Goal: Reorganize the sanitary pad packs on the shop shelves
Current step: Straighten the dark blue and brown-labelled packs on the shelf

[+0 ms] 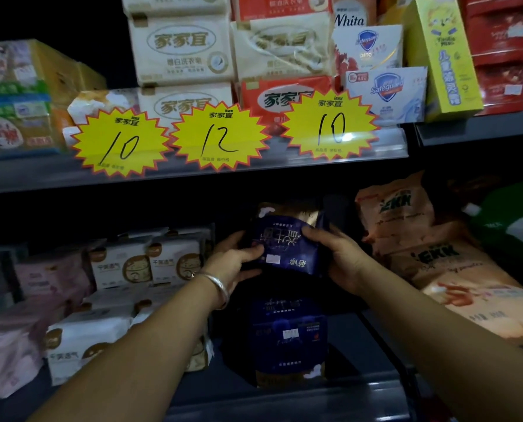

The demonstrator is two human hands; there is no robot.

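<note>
Slippage looked the main risk: the glossy dark blue pack [287,242], held mid-frame above the lower shelf [360,388], could drop onto the blue pack below [287,339]. Left hand [236,263] and right hand [342,260] gripped its opposite sides, fingers [310,231] curled over the edges.

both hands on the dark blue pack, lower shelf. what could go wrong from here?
1. The dark blue pack is held by its edges between left hand and right hand, its print upside down; it may get shelved inverted.
2. Another blue pack lies below; a drop could knock it off the lower shelf.
3. The orange bags lean close to the right hand; a bump might slide them.
</note>
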